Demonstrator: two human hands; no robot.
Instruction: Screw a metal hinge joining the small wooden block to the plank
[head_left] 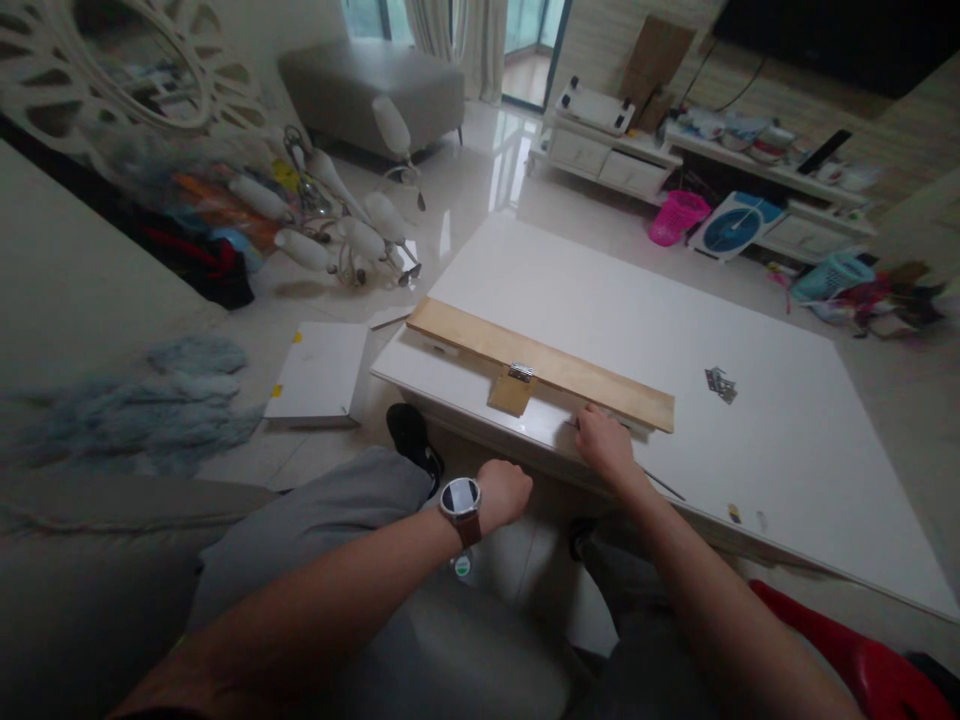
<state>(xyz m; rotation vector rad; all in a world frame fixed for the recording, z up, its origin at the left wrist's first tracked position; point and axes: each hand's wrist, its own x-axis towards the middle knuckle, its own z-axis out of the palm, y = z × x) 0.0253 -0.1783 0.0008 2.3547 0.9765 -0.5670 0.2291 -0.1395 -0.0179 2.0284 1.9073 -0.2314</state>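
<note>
A long light wooden plank (540,362) lies across the near part of a big white board (675,330). A metal hinge (520,373) joins the plank to a small wooden piece (511,393) hanging toward me. My right hand (604,445) rests against the plank's near edge, its fingers curled and hidden from above; a thin dark tool (664,485) pokes out beside the wrist. My left hand (506,492), with a watch (460,497) on the wrist, sits closed at the board's front edge, fingers out of sight.
A small pile of metal hardware (721,384) lies on the board to the right. A white panel (319,372) lies on the floor left, beside a chandelier (337,215). A red stool (855,650) is at lower right. A pink basket (677,216) and fan (733,226) stand farther back.
</note>
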